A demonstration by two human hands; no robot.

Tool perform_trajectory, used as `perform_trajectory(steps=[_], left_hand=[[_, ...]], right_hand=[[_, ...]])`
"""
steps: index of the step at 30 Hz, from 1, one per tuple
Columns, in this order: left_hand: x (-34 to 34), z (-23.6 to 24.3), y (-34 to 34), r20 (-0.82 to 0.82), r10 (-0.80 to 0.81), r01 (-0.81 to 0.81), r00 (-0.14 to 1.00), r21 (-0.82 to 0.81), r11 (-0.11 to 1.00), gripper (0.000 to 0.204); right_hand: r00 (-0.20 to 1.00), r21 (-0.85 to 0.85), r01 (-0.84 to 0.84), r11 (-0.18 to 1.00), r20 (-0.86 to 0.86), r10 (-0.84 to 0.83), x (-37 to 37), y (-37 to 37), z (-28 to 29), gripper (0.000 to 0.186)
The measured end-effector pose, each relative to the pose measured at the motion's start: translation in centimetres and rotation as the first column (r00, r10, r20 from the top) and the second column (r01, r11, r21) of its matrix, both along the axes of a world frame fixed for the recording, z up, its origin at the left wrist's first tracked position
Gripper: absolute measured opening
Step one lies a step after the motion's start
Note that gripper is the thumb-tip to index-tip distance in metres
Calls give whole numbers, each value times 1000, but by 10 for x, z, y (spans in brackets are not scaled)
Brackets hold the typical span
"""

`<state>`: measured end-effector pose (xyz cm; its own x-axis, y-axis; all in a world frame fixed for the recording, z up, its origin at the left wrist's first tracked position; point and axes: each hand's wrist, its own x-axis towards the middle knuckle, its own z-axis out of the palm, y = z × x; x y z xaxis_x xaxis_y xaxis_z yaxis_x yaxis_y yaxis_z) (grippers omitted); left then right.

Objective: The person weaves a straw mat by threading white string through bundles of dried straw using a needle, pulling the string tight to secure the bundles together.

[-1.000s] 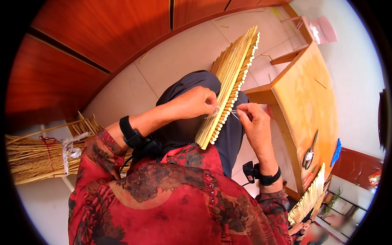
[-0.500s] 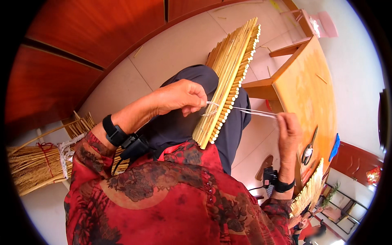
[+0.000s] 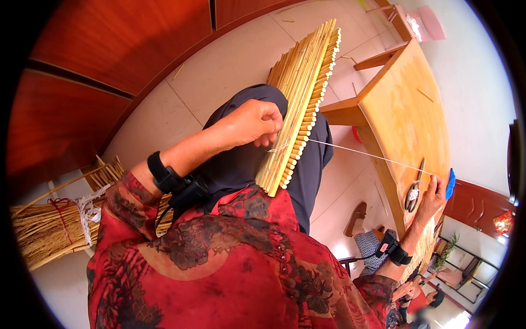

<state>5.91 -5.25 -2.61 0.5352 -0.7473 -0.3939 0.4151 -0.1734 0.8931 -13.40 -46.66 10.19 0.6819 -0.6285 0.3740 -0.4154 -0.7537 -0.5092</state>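
Mat of stalks, just right of left fingers (curled, grip unclear) | row seemingly bound | white thread taut, pinched in right fingers | fastening apparently unfinished

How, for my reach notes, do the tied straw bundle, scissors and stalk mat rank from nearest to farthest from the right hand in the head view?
From the right hand:
1. Scissors, just left of it.
2. Stalk mat, near mid-view.
3. Tied straw bundle, at the far left.
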Motion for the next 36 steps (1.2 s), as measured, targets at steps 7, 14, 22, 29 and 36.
perform_trajectory(steps=[7,14,22,29,36], left_hand=[[-21,30,-28,891,169,-201,421,-90,975,50],[30,43,-57,967,-213,427,-138,253,868,24],[38,37,-62,987,-143,604,-73,158,781,28],[38,34,-61,987,-136,659,-81,156,736,29],[32,53,-62,946,-311,560,-95,309,769,22]], right_hand=[[801,745,-412,525,571,-182,28,28,-8,14],[635,634,-766,-102,722,-274,47,38,2,12],[767,814,-528,242,579,-276,40,36,-14,10],[850,837,-361,412,477,-224,33,23,-37,13],[859,724,-402,561,510,-43,14,13,-21,25]])
